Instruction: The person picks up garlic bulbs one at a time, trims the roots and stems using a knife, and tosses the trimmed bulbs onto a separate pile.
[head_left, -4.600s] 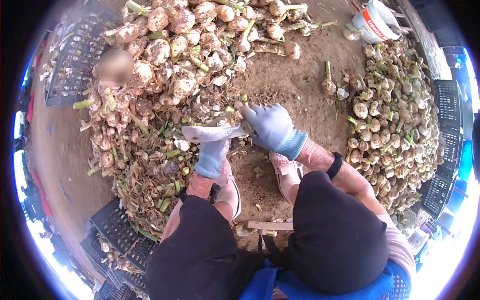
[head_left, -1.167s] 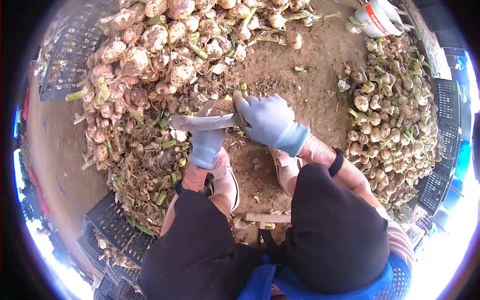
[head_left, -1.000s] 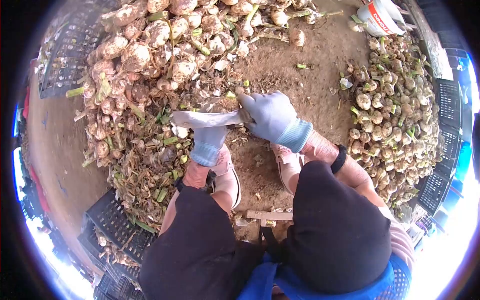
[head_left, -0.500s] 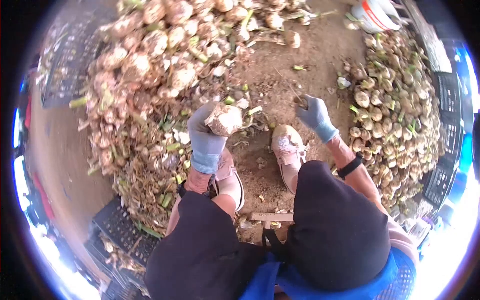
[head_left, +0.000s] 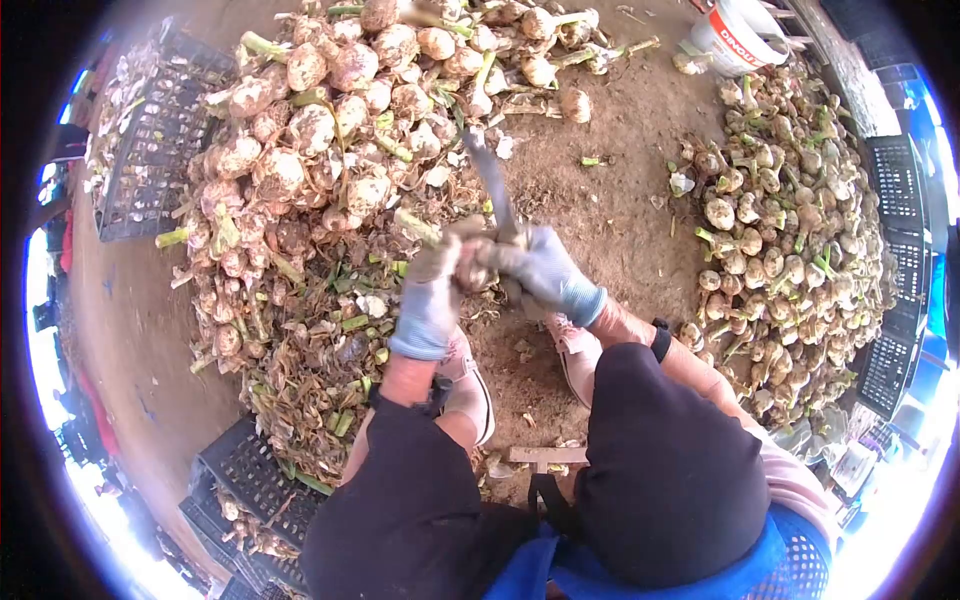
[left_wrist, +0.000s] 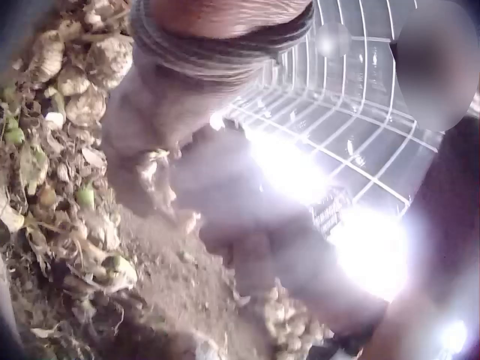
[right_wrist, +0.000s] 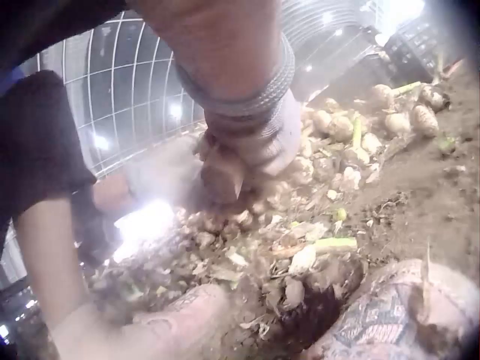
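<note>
Both hands wear grey gloves with blue cuffs and meet between the shins in the head view. My left hand (head_left: 426, 305) grips a soil-covered garlic bulb (head_left: 474, 268), blurred by motion; a pale green stalk (head_left: 416, 228) shows just beyond the fingers. My right hand (head_left: 555, 275) holds a knife (head_left: 490, 180), its curved blade pointing away from the body, and its fingers come right up against the bulb. In the right wrist view the right glove (right_wrist: 266, 146) hides most of the grip, and the left hand (right_wrist: 165, 172) is a blur behind it.
A large heap of garlic (head_left: 345, 130) with long stalks lies ahead and left, above dry peelings (head_left: 300, 390). Trimmed garlic (head_left: 790, 240) is piled on the right beside black crates (head_left: 900, 270). A white bucket (head_left: 735, 40) stands at the far right; another crate (head_left: 265, 470) sits lower left.
The knife lay crosswise between the joined hands earlier. Half a second ago the hands were apart, the left holding a pale bulb. Now they have come together and the blade points away.
</note>
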